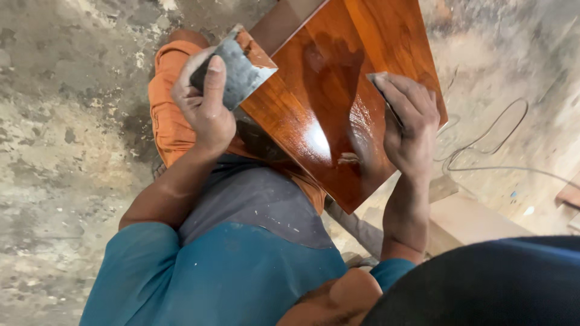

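A glossy red-brown wooden panel (329, 72) lies tilted across the middle, resting over my lap. My left hand (204, 105) grips a wide grey metal scraper blade (243, 65), smeared with paste, which hangs over the panel's left edge. My right hand (412, 130) holds a second thin blade (382, 96) edge-on against the panel's wet, shiny surface near its right edge. A small pale smear (348, 159) sits on the panel close to its lower corner.
Rough stained concrete floor (66, 151) surrounds me. A thin cable (486, 148) loops on the floor at the right. A pale wooden block (468, 220) lies under the panel's lower right. My orange shorts (169, 124) and blue shirt fill the foreground.
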